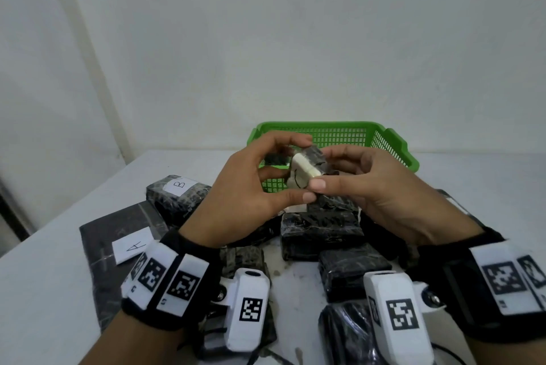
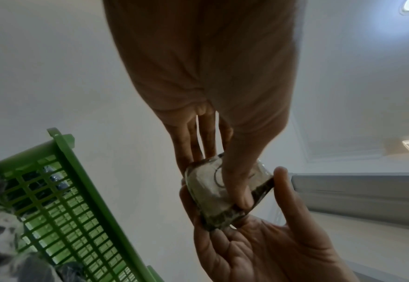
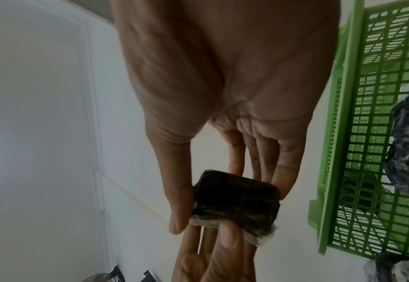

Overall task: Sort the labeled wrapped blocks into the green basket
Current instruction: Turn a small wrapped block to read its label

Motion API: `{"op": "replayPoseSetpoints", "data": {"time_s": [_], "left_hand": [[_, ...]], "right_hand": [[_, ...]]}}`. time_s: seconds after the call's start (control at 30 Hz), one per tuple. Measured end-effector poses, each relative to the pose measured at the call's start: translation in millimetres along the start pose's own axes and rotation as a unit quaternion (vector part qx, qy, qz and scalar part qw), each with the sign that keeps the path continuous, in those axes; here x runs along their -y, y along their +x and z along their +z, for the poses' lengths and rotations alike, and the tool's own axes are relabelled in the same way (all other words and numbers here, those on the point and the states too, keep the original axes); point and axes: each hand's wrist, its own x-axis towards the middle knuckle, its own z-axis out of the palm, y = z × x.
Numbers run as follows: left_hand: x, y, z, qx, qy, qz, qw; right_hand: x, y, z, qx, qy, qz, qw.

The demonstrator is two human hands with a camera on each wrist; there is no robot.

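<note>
Both hands are holding one small wrapped block (image 1: 307,168) in the air, just in front of the green basket (image 1: 384,140) and above the bench (image 1: 59,261). The left hand (image 1: 251,187) is pinching the block between its thumb, near the person, and its fingers on the far side. The right hand (image 1: 378,184) is gripping it in the same way from the other side, thumb tip touching the white label face. The block's long axis is running slantwise between the two hands, and the label face, with a dark drawn mark, is turning toward the person. Both palms are facing each other, wrists raised. Below the hands, more wrapped blocks (image 1: 322,231) are lying on the bench; left of the left hand lies one block marked B (image 1: 177,190).
</note>
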Motion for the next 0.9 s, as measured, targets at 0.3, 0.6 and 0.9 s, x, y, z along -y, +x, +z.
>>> {"op": "replayPoseSetpoints", "data": {"time_s": [0.3,0.6,0.9], "left_hand": [[-0.3,-0.3,2.2,-0.104,-0.011,0.024,0.994],[3.5,-1.1,0.9,-0.080,0.035,0.020,0.996],[1.2,-1.1,-0.3,-0.075,0.054,0.030,0.995]], "right_hand": [[1.0,0.5,18.8,-0.015,0.075,0.033,0.997],[-5.1,2.4,19.2,-0.055,0.050,0.031,0.997],[-3.7,2.5,16.1,-0.054,0.080,0.018,0.995]]}}
